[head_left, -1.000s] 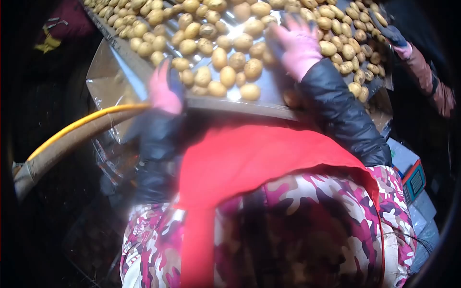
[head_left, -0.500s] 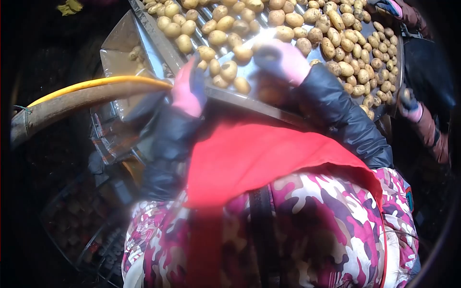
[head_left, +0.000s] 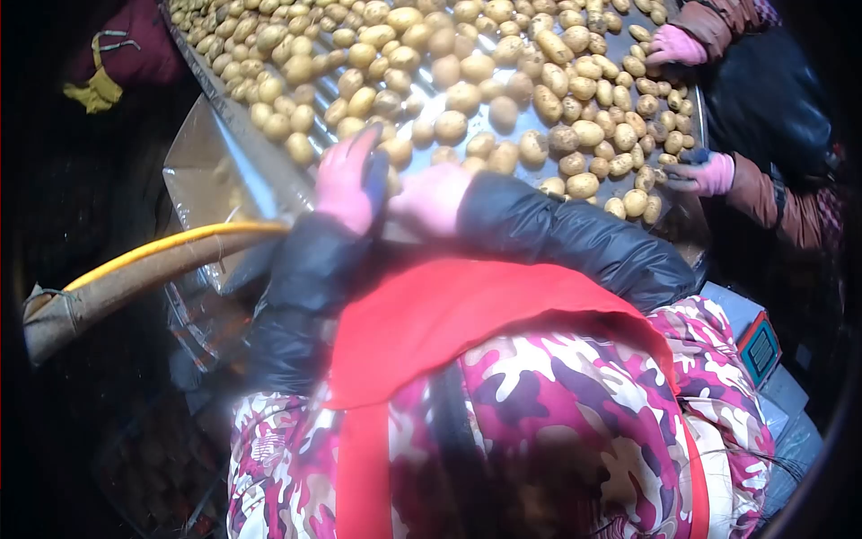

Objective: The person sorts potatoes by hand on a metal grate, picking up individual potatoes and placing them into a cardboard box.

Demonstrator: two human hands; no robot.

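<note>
My left hand (head_left: 347, 187), in a pink glove with a dark palm, is at the near edge of a sloping metal sorting table. Its fingers stretch up and away beside the potatoes (head_left: 452, 127). Close against its palm side is my right hand (head_left: 433, 196), also in a pink glove. That one is smeared by motion and its fingers are hidden behind the left glove, so I cannot tell whether it holds a potato. Potatoes lie just beyond both hands, spread over the slatted surface.
A co-worker's two gloved hands (head_left: 708, 174) are among potatoes at the table's right side. Left of the table stands a carton lined with clear plastic (head_left: 199, 166). A curved bar with a yellow hose (head_left: 171, 256) reaches in from the left. Boxes (head_left: 779, 395) stand at lower right.
My right hand has moved left, from over the potatoes to beside my left hand. The view has shifted, showing more of the table. The co-worker's lower hand now reaches onto the potatoes.
</note>
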